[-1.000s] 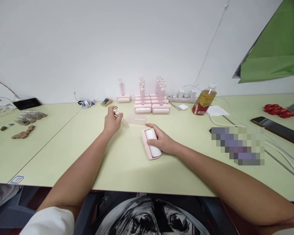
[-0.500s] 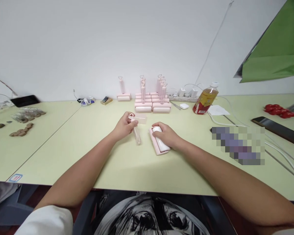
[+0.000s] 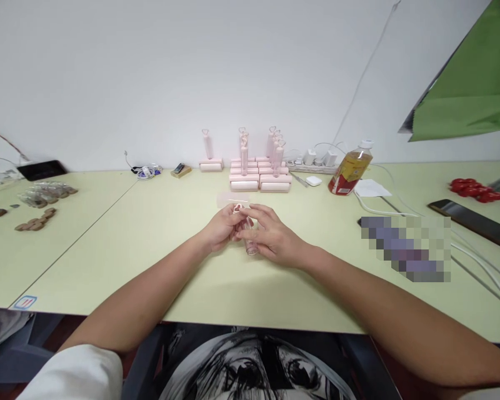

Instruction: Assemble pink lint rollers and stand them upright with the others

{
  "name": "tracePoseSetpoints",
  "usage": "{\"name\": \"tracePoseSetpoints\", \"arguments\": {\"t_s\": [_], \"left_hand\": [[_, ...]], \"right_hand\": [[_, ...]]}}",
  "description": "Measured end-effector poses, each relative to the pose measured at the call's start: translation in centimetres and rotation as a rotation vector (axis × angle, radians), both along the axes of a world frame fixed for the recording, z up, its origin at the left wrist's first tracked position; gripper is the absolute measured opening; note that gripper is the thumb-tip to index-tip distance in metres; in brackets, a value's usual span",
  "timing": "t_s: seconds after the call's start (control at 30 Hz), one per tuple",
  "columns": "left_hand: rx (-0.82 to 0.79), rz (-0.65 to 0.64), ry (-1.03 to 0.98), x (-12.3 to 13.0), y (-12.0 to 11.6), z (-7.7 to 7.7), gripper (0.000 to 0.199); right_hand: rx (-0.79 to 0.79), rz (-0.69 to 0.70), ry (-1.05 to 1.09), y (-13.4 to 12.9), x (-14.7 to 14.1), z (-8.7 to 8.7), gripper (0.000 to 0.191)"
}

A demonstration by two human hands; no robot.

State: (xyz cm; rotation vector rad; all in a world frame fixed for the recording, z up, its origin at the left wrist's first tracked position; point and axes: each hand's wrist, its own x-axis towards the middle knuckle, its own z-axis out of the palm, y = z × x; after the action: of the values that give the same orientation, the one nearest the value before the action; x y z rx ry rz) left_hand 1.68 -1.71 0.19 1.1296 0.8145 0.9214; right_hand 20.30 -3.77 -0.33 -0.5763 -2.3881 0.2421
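Tube of clear, pale pink plastic with a looped top (image 3: 251, 248): held between left hand (image 3: 223, 229) and right hand (image 3: 277, 236), tilted, lower end pointing toward the near edge; cannot tell whether touching the surface.
Left grip: fingers curled, pinching the tube near its loop.
Right grip: fingers reaching across the tube, the uppermost close to the left fingertips; cannot tell how tightly closed.
Beyond the hands: flat, translucent pink plastic piece (image 3: 233, 199), lying just past the left fingertips.
Surface: pale yellow-green counter (image 3: 200, 289), crossed by a dark seam on the left.
Back of counter: close group of pink-framed white rollers (image 3: 260, 183), several clear pink tubes upright among them; to the left and apart, single pink-framed white roller (image 3: 211, 165).
Right side: amber drink bottle with white cap (image 3: 350, 169), leaning in view; farther right, black phone (image 3: 473, 225) and cluster of glossy red pieces (image 3: 477, 189).
Left side: small brown pieces (image 3: 36, 220), near clear-wrapped bundle (image 3: 48, 193).
Room: plain white wall (image 3: 170, 72); green cloth (image 3: 469, 78), hanging at upper right.
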Motion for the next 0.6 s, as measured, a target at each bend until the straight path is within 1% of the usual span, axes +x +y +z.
{"name": "tracePoseSetpoints", "arguments": {"t_s": [0.07, 0.13, 0.2, 0.23, 0.3, 0.37, 0.43, 0.53, 0.6], "left_hand": [[0.005, 0.065, 0.028, 0.0, 0.0, -0.1, 0.044], [-0.007, 0.143, 0.040, -0.3, 0.3, -0.2, 0.044], [-0.043, 0.178, 0.021, -0.6, 0.6, 0.0, 0.045], [-0.059, 0.178, 0.005, -0.8, 0.7, 0.1, 0.046], [-0.059, 0.164, -0.036, -1.0, 0.7, 0.4, 0.047], [-0.028, 0.129, -0.071, -1.0, 0.4, 0.7, 0.047], [0.014, 0.099, -0.080, -0.8, 0.0, 0.9, 0.048], [0.063, 0.089, -0.061, -0.4, -0.5, 0.9, 0.051], [0.111, 0.104, -0.011, -0.2, -0.6, 0.8, 0.051]], "right_hand": [[-0.006, 0.022, 0.041, -0.3, -0.1, 0.2, 0.023], [0.022, 0.044, 0.097, -0.6, -0.1, 0.6, 0.024], [0.052, 0.037, 0.149, -1.1, -0.1, 0.9, 0.023], [0.055, 0.008, 0.161, -1.2, 0.0, 1.0, 0.023], [0.018, -0.102, 0.141, -1.4, 0.1, 1.1, 0.025], [-0.054, -0.233, 0.083, -1.4, 0.2, 1.0, 0.031], [-0.109, -0.325, 0.024, -1.2, 0.3, 0.8, 0.035], [-0.143, -0.382, -0.044, -1.0, 0.2, 0.5, 0.033], [-0.159, -0.412, -0.070, -0.9, 0.1, 0.5, 0.032]]}}
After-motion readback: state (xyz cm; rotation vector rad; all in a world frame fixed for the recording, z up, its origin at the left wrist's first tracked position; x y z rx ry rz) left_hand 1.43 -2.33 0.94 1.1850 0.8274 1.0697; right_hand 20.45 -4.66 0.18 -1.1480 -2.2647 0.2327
